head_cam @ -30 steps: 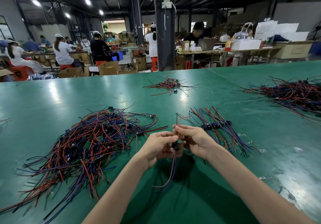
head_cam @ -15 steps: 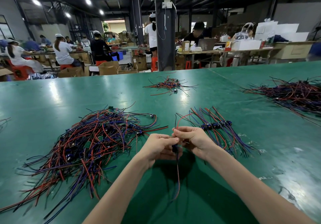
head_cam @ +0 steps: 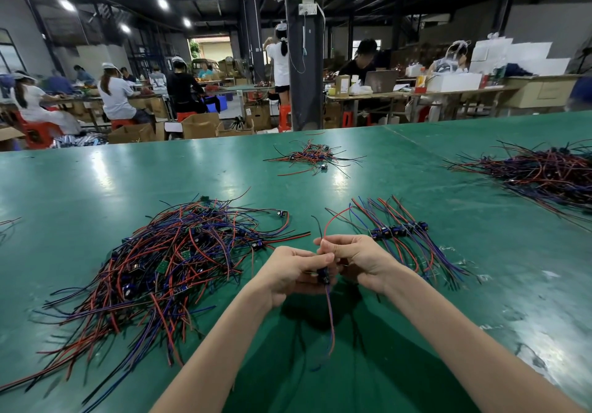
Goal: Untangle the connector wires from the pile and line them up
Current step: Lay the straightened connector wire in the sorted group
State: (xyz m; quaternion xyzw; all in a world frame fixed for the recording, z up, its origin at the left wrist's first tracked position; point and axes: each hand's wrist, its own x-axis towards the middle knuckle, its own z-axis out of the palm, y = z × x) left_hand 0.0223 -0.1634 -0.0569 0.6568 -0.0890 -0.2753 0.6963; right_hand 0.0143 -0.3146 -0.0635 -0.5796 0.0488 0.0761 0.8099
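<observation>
Glossy green desk (head_cam: 96, 182), ceiling lights (head_cam: 162, 2) mirrored in it. Left grip (head_cam: 288, 271) and right grip (head_cam: 358, 259) meet above desk, both clenched on one connector wire (head_cam: 323, 275): dark connector between fingers, leads hanging down, red lead arching up. Tangled pile (head_cam: 166, 262) left of grips; lined-up row (head_cam: 397, 236) just right. Smaller heap (head_cam: 312, 154) far centre, big heap (head_cam: 541, 172) far right. Behind desk: dark pillar (head_cam: 304, 60), cardboard boxes (head_cam: 198, 124), seated workers (head_cam: 115, 95) at benches.

Tangled red-blue wire pile (head_cam: 153, 271) left, lined-up connector wires (head_cam: 407, 239) right, one wire (head_cam: 330, 316) dangling between
</observation>
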